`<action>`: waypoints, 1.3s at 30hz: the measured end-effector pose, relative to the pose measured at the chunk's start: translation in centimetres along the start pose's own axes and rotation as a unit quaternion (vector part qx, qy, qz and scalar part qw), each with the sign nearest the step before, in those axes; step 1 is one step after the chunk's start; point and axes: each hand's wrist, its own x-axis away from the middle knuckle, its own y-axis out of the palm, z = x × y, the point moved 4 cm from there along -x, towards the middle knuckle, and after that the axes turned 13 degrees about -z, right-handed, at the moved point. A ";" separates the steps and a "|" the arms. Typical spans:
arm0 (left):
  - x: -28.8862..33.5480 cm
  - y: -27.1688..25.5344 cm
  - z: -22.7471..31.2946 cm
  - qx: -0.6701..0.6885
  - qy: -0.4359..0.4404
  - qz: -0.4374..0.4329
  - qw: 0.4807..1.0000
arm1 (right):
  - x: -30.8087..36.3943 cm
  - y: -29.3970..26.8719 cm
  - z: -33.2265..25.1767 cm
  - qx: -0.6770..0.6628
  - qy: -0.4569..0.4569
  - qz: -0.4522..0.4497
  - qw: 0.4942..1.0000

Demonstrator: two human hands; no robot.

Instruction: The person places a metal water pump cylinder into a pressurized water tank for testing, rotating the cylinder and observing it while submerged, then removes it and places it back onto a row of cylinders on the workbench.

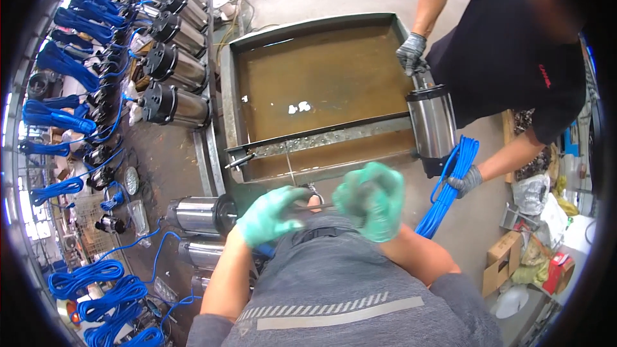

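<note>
My left hand (265,217), in a green glove, is in front of my waist with thumb and fingers apart in a C shape. My right hand (371,202), gloved in the same green, is closed on a thin dark rod (323,207). The rod points left, its far end near the gap of my left hand; its kind does not show clearly. Beyond both hands lies a metal tank (226,99) of brownish water. At its right, a co-worker in grey gloves holds a steel cylindrical pump (432,119) and a blue cable coil (457,166).
A crossbar (334,133) spans the tank's near part. Steel pumps (177,67) stand in a row at the left, with blue cable bundles (64,67) beyond. Another pump (204,214) lies by my left forearm. Cable coils (112,299) are at lower left; a cardboard box (503,260) stands right.
</note>
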 end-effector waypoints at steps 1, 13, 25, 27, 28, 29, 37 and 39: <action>-1.1 0.4 0.3 0.022 -0.015 -0.034 0.999 | 0.4 -1.2 -0.3 -0.039 -0.023 0.018 0.999; -10.4 5.1 3.7 -0.061 0.060 -0.098 0.992 | 8.1 -8.0 -7.5 0.296 -0.004 -0.143 0.944; -14.1 1.4 8.1 -0.224 -0.169 -0.188 0.941 | 24.6 -12.4 -23.1 0.122 -0.122 0.163 0.971; -10.6 -1.6 3.2 -0.325 -0.247 -0.106 0.907 | 26.3 -16.7 -20.7 0.183 -0.048 0.384 0.904; -8.0 -2.9 -0.2 -0.245 -0.186 0.027 0.951 | 26.2 -18.6 -19.3 0.131 -0.037 0.452 0.881; -6.7 -3.7 -1.1 -0.220 -0.182 0.069 0.956 | 26.4 -20.7 -17.3 0.081 -0.025 0.518 0.851; 3.0 1.4 -12.4 0.145 -0.305 0.179 0.924 | 32.3 -32.5 1.1 -0.257 0.011 0.597 0.760; 2.5 3.2 -11.8 0.222 -0.291 0.199 0.909 | 32.2 -33.3 2.9 -0.227 0.032 0.584 0.779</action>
